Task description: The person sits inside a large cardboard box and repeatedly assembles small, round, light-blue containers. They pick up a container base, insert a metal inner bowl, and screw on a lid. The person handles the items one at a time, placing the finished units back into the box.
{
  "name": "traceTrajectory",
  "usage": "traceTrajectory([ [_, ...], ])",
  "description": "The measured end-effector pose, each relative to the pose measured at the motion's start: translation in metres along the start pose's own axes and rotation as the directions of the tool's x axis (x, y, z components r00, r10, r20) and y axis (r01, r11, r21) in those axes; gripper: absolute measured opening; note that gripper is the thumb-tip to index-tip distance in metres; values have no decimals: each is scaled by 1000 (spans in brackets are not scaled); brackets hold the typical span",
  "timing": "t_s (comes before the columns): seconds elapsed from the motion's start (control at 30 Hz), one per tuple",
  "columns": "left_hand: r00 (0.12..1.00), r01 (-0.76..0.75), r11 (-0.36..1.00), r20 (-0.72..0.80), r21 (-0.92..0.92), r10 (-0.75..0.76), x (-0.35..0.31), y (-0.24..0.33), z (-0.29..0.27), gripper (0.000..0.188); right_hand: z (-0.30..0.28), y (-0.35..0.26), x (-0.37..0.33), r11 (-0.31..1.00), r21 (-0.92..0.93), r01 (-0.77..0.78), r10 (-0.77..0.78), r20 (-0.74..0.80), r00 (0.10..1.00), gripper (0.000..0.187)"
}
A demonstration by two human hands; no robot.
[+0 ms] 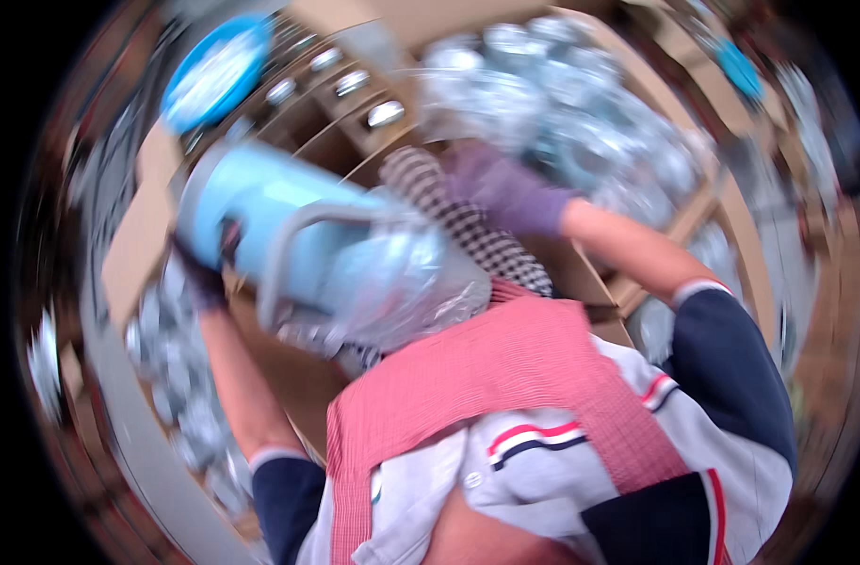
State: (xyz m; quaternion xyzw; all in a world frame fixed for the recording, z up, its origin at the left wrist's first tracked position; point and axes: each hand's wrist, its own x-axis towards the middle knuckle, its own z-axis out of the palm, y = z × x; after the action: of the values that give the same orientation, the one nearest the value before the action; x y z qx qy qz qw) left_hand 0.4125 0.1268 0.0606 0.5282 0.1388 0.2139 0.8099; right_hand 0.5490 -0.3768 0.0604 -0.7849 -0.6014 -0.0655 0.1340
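Note:
A big light-blue tumbler with a grey loop handle lies tilted in front of my chest. Crumpled clear plastic covers its end nearest me. My left hand, in a dark glove, supports the far-left end from below; its fingers are mostly hidden behind the tumbler. To the right, my right hand wears a purple glove and is closed against a black-and-white checked cloth. Motion blurs its fingertips. The cloth hangs down beside the tumbler toward my pink apron.
Ahead stands a divided carton with several shiny-topped items in its cells. A blue round tub sits at its far left. Plastic-wrapped items fill a box at the far right. More wrapped pieces lie at left.

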Motion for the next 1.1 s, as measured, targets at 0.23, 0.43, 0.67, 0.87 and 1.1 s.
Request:
traceTrajectory([
  [0.23, 975, 174, 983, -132, -50, -179, -17, -34, 95, 63, 81, -73, 19, 578, 787, 217, 336, -471, 816, 47],
  [0.43, 912, 132, 989, 382, 69, -149, 25, -45, 316, 58, -73, -132, -184, 359, 738, -572, 883, -69, 465, 47],
  [0.67, -21, -83, 973, 976, 215, -217, -179, -174, 553, 38, -164, -257, -397, -153, 752, -641, 841, -242, -484, 46],
  [0.87, -967, -46, 784, -171, -619, -191, -356, -241, 536, 42, -113, -350, -523, -334, 839, -429, 503, -226, -834, 46],
  [1.1, -789, -614, 610, 414, -501, -454, -347, -299, 606, 63, -44, -319, -605, -337, 878, -341, 409, -189, -893, 45],
])
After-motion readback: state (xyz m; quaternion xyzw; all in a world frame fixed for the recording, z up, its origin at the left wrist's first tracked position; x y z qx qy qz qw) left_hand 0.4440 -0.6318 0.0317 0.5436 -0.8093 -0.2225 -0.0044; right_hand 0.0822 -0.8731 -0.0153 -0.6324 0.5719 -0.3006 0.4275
